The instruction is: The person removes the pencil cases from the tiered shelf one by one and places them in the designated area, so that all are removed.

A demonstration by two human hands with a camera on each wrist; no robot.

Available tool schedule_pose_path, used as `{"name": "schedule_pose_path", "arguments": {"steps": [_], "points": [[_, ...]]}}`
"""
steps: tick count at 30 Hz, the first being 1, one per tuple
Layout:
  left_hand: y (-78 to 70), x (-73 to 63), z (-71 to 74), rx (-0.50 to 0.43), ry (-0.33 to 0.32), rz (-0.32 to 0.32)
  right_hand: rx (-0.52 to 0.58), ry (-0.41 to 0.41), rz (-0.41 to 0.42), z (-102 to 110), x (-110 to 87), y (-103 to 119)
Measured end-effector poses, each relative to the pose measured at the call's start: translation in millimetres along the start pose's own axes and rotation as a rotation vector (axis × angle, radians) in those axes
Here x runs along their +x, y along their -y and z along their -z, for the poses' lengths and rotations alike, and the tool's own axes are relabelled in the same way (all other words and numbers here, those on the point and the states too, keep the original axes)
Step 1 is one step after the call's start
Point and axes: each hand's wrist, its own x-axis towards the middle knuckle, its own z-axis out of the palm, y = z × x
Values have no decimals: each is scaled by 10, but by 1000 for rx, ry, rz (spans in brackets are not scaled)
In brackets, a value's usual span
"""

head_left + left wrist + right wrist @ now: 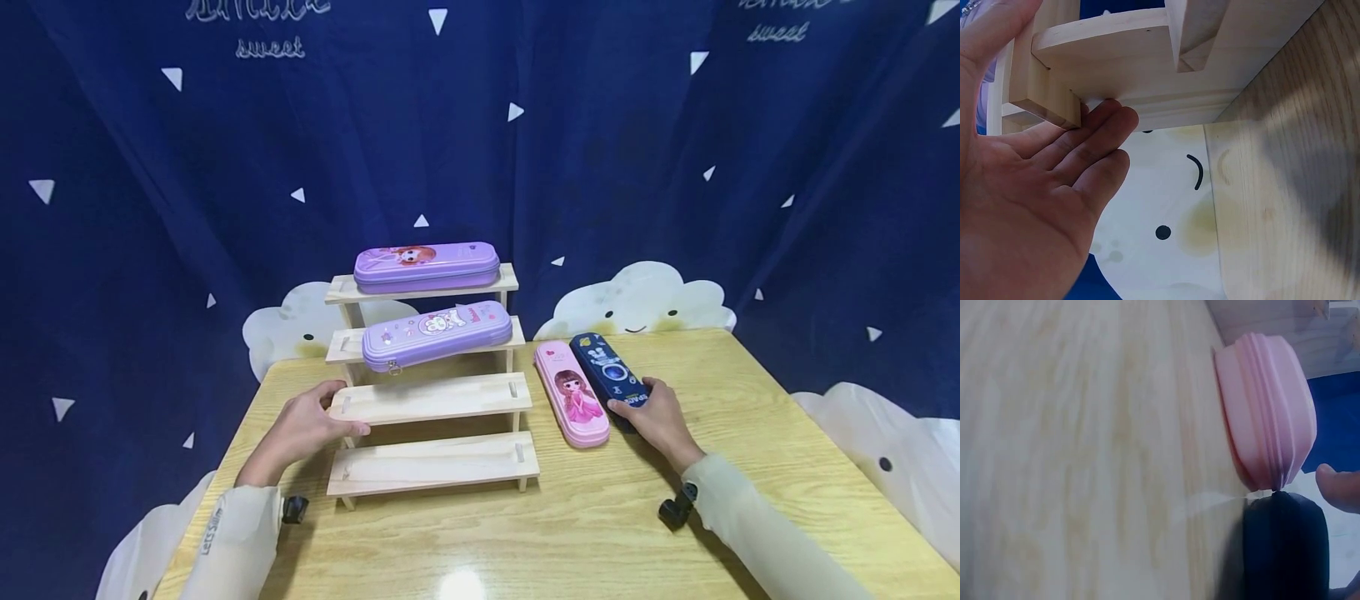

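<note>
A stepped wooden display rack (pixel 435 400) stands on the table. My left hand (pixel 307 425) grips the left end of its second-lowest shelf, thumb in front; in the left wrist view the fingers (pixel 1100 134) reach past a wooden upright. On the top shelf lies a purple pencil case (pixel 427 268) with a doll picture. A lilac pencil case (pixel 438 333) with a rabbit picture sits tilted on the shelf below. My right hand (pixel 660 421) holds the near end of a navy space pencil case (pixel 607 367). Beside it lies a pink pencil case (pixel 573 396) with a doll picture.
The light wooden table (pixel 450 542) reaches back to a dark blue curtain (pixel 600 125) with white triangles and cloud shapes. The rack's lowest shelf (pixel 435 462) is bare. Both wrists carry small black cameras.
</note>
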Motion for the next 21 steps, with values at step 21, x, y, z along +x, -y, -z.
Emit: {"name": "schedule_pose_path", "arguments": {"steps": [21], "points": [[-28, -7, -10, -15, 3, 6, 283, -84, 261, 645, 47, 379]]}}
